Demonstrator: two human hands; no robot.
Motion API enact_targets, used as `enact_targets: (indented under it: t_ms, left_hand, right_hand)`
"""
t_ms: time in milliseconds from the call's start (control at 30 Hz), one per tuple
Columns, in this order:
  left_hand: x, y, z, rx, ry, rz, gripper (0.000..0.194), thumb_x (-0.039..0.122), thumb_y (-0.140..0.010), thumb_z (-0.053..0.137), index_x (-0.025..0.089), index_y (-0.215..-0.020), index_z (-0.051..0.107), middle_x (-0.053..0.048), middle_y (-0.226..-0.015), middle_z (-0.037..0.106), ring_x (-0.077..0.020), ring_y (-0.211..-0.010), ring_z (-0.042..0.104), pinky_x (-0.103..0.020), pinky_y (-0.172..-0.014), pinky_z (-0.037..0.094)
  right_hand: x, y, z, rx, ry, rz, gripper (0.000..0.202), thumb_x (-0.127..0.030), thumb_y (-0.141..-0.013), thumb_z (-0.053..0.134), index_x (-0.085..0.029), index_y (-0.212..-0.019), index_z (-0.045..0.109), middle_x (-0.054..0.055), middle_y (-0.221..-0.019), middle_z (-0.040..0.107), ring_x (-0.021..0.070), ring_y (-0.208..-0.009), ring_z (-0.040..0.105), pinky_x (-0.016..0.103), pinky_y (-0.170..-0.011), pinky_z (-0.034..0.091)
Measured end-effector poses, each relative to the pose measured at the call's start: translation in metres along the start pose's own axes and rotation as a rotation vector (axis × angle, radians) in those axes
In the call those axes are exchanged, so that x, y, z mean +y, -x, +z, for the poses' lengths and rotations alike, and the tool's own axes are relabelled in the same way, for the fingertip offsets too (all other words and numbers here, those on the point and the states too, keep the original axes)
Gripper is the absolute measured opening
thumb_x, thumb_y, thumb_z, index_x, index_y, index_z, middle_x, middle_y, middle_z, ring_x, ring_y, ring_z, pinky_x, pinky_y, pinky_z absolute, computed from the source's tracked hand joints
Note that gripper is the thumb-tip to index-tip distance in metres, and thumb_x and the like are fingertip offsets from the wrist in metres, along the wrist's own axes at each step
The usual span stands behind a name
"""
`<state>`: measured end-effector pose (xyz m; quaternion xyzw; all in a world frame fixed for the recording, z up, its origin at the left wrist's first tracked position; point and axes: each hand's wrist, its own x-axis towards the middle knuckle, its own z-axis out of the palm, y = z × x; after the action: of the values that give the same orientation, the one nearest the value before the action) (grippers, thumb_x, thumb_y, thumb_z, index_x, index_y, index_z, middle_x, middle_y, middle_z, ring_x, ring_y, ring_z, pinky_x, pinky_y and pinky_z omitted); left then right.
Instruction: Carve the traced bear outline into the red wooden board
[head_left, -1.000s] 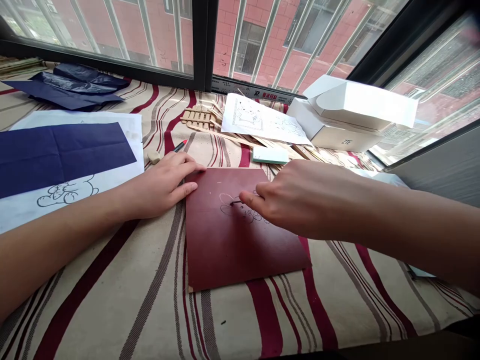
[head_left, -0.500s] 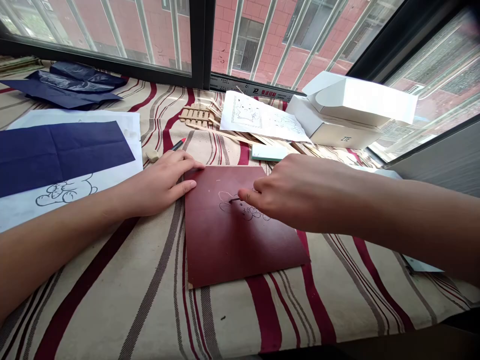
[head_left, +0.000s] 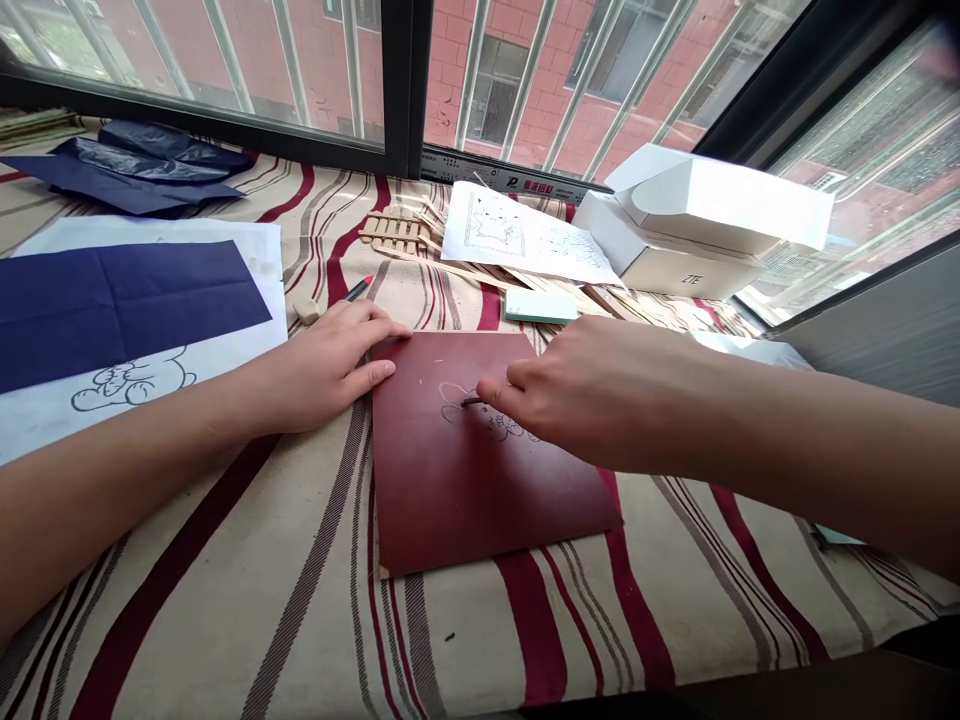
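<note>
Your right hand (head_left: 592, 395) has fingers closed on a dark tool (head_left: 471, 401).
It points left, long axis nearly sideways; your left hand (head_left: 326, 370), fingers apart, touches the red board (head_left: 480, 500).

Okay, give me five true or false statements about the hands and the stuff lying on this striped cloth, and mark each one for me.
1. The left hand touches the dark red board. True.
2. The right hand is empty. False: the right hand holds a thin dark tool.
3. A white box near the window frame is marked ZTE. True.
4. The red-tipped pen lies on the board. False: the pen is on the striped cloth, just beyond the left hand.
5. A dark blue sheet partly covers white paper with a drawing. True.
</note>
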<state>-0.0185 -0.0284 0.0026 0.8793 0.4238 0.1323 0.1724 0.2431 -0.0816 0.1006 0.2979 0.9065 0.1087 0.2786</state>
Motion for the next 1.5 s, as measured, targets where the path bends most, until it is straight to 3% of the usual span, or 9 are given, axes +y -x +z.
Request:
enact_targets:
  t_ms: [200, 467, 700, 867, 967, 1100, 1200, 1367, 1500]
  left_hand:
    - [0.002, 0.0, -0.001, -0.003, 0.007, 0.0, 0.06, 0.049, -0.1, 0.042, 0.015, -0.144, 0.065, -0.017, -0.139, 0.061, -0.0381, -0.137, 0.056, -0.057, -0.125, 0.043]
    - [0.002, 0.0, -0.001, -0.007, 0.008, -0.005, 0.06, 0.049, -0.1, 0.043, 0.017, -0.146, 0.065, -0.017, -0.139, 0.061, -0.0388, -0.137, 0.055, -0.058, -0.125, 0.042]
    - [0.002, 0.001, -0.001, -0.024, -0.007, 0.002, 0.061, 0.048, -0.101, 0.041, 0.015, -0.147, 0.064, -0.017, -0.139, 0.06, -0.038, -0.137, 0.055, -0.057, -0.125, 0.042]
    - [0.001, 0.0, -0.001, -0.004, -0.013, 0.016, 0.058, 0.048, -0.1, 0.042, 0.017, -0.144, 0.065, -0.017, -0.137, 0.062, -0.0384, -0.136, 0.056, -0.059, -0.124, 0.043]
    - [0.0, 0.0, -0.001, -0.001, -0.014, 0.023, 0.057, 0.05, -0.101, 0.043, 0.019, -0.143, 0.065, -0.016, -0.137, 0.062, -0.0376, -0.135, 0.056, -0.058, -0.123, 0.044]
    - [-0.004, 0.0, 0.0, -0.001, -0.024, 0.04, 0.056, 0.051, -0.102, 0.041, 0.019, -0.142, 0.066, -0.016, -0.138, 0.062, -0.0369, -0.135, 0.057, -0.057, -0.123, 0.045]
    - [-0.008, 0.0, 0.001, 0.015, -0.028, 0.061, 0.057, 0.053, -0.103, 0.041, 0.019, -0.142, 0.066, -0.017, -0.138, 0.063, -0.0385, -0.132, 0.057, -0.059, -0.121, 0.046]
    - [-0.009, -0.001, 0.001, 0.0, -0.06, 0.083, 0.058, 0.052, -0.104, 0.04, 0.019, -0.145, 0.065, -0.017, -0.137, 0.064, -0.0385, -0.13, 0.058, -0.059, -0.12, 0.045]
    - [-0.007, -0.001, -0.001, -0.02, -0.079, 0.091, 0.058, 0.049, -0.105, 0.038, 0.016, -0.145, 0.065, -0.018, -0.138, 0.063, -0.0384, -0.13, 0.058, -0.058, -0.119, 0.045]
  right_hand:
    - [-0.002, -0.007, -0.013, -0.147, -0.256, 0.164, 0.044, -0.005, -0.094, 0.068, -0.028, -0.126, 0.086, 0.006, -0.09, 0.082, 0.0222, -0.071, 0.072, 0.034, -0.056, 0.038]
    - [0.004, -0.006, -0.01, -0.113, -0.065, 0.042, 0.039, -0.01, -0.1, 0.064, -0.023, -0.13, 0.083, 0.006, -0.077, 0.079, 0.0218, -0.065, 0.067, 0.035, -0.06, 0.034]
    - [-0.004, -0.007, -0.019, -0.17, -0.19, 0.132, 0.041, -0.01, -0.1, 0.064, -0.026, -0.132, 0.082, 0.008, -0.091, 0.082, 0.0212, -0.074, 0.071, 0.032, -0.059, 0.036]
    - [0.006, -0.001, -0.002, -0.041, -0.016, -0.004, 0.04, -0.011, -0.105, 0.054, -0.021, -0.134, 0.079, 0.007, -0.08, 0.078, 0.0217, -0.065, 0.065, 0.036, -0.058, 0.03]
    - [0.012, -0.001, 0.008, 0.002, -0.062, -0.024, 0.038, -0.01, -0.105, 0.054, -0.021, -0.133, 0.079, 0.008, -0.085, 0.08, 0.021, -0.066, 0.065, 0.036, -0.058, 0.03]
    - [0.01, -0.003, 0.01, -0.026, -0.324, 0.067, 0.035, -0.014, -0.105, 0.057, -0.022, -0.126, 0.083, 0.009, -0.092, 0.082, 0.0199, -0.072, 0.067, 0.033, -0.06, 0.036]
    - [0.004, 0.0, 0.012, -0.015, -0.387, 0.16, 0.035, -0.022, -0.108, 0.055, -0.023, -0.127, 0.085, 0.009, -0.094, 0.084, 0.0215, -0.075, 0.07, 0.033, -0.061, 0.035]
    - [0.002, 0.013, 0.028, 0.111, -0.354, 0.146, 0.051, -0.023, -0.111, 0.048, -0.024, -0.159, 0.065, 0.011, -0.11, 0.086, 0.023, -0.082, 0.076, 0.031, -0.063, 0.039]
    - [0.004, 0.02, 0.038, 0.187, -0.415, 0.176, 0.051, -0.019, -0.109, 0.049, -0.024, -0.156, 0.068, 0.01, -0.105, 0.087, 0.0219, -0.081, 0.076, 0.03, -0.064, 0.04]
